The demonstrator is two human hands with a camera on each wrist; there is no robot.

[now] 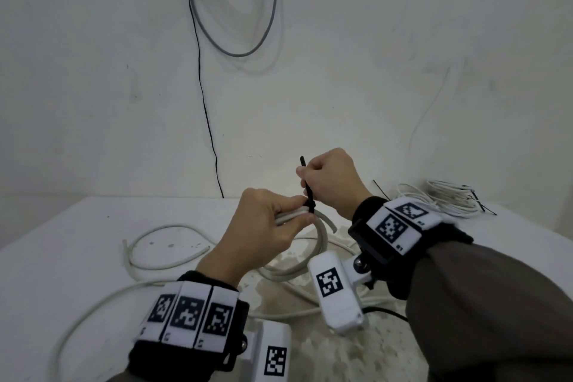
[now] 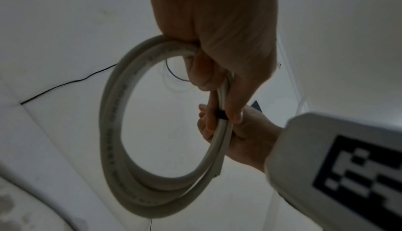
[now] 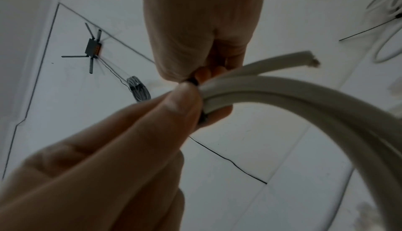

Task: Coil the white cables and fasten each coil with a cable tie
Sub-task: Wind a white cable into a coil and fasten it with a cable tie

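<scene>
Nearest us, our left hand [image 1: 266,226] pinches the white cable coil [image 2: 113,131] where its turns bunch together, thumb and fingers pressed round the strands, the loop hanging below toward six o'clock over the table. Just beyond, at about one o'clock from it, our right hand [image 1: 331,183] is closed round the tail of the black cable tie [image 1: 307,183], which already wraps the bundle; the tail stands up out of the fist. We judge that we are in the tightening step for this coil: the next move calls for a firm pull on the tail while the left hand keeps the turns from sliding apart, since the stiff cable end [image 3: 309,57] sticks out free and could spring loose. Beneath the hands several loose white cables [image 1: 161,245] lie uncoiled on the white table [image 1: 77,226], whose surface looks stained and worn toward five o'clock. Farther out at two o'clock rests a finished coil [image 1: 446,198] bound with black ties. Beyond, the white wall [image 1: 372,40] carries a thin black wire [image 1: 204,102] and a hanging grey cable loop [image 1: 235,49] at twelve o'clock.
</scene>
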